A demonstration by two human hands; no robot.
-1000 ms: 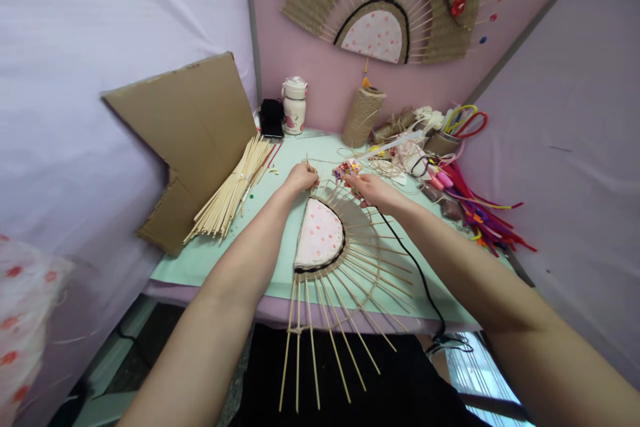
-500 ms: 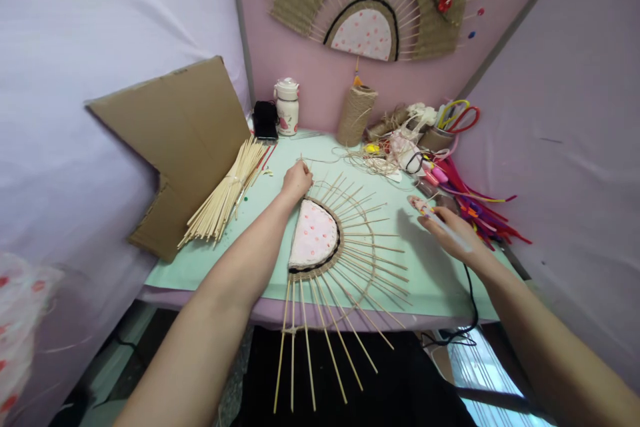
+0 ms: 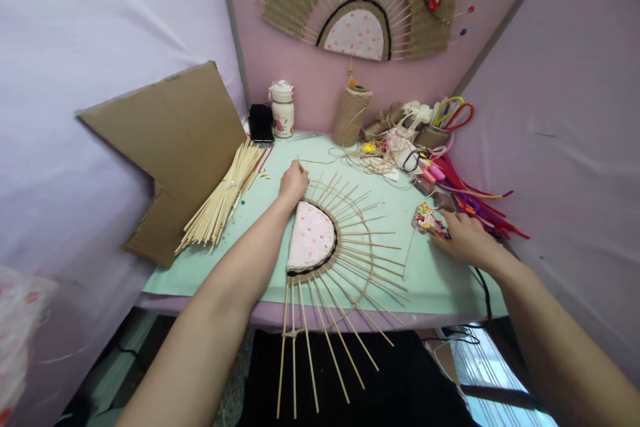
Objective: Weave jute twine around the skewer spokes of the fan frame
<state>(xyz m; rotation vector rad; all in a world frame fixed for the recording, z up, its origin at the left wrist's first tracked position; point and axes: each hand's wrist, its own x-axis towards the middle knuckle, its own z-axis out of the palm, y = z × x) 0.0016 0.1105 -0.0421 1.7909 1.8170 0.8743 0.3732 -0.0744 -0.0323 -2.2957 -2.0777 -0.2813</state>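
A half-round fan frame (image 3: 313, 237) lies on the table, its pink dotted centre edged in black and thin sticks radiating to the right and over the front edge. Twine curves across the sticks. At the frame's upper end, my left hand (image 3: 294, 181) is closed in a pinch around a stick end and twine. On the right, my right hand (image 3: 463, 235) is closed on a floral-patterned glue gun (image 3: 430, 220), its nozzle side partly hidden. A black cord runs down from below that hand.
Bundled sticks (image 3: 223, 203) and folded cardboard (image 3: 175, 147) lie left. A bottle (image 3: 283, 110), a twine spool (image 3: 351, 117) and colourful pipe cleaners (image 3: 480, 203) line the back and right. A finished fan (image 3: 360, 33) hangs on the wall.
My right hand has turned and shifted slightly, and the floral tool now shows more clearly. My left hand keeps its pinch at the frame. The whole view has shifted a little.
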